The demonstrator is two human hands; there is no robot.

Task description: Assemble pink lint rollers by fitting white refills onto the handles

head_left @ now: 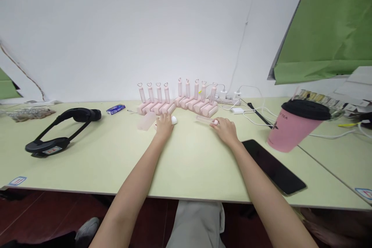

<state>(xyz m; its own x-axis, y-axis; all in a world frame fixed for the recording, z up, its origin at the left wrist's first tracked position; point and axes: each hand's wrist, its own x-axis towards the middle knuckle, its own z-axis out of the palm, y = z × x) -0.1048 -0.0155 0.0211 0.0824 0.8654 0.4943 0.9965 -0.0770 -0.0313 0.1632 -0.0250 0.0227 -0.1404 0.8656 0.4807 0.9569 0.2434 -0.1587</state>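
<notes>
My left hand rests on the table with its fingers curled over a white rounded object, mostly hidden under it. Beside that hand lies a translucent pale pink piece. My right hand has its fingers closed at the pink-capped end of a clear tube, which lies almost level and points left. Behind both hands are several pale pink cylinders lying side by side. Several slim pink tubes with heart-shaped loops on top stand upright behind them.
On the right are a black phone, a tilted-looking pink cup with a black lid, and white cables with a charger. A black headset and a small blue packet lie on the left. The white wall stands behind.
</notes>
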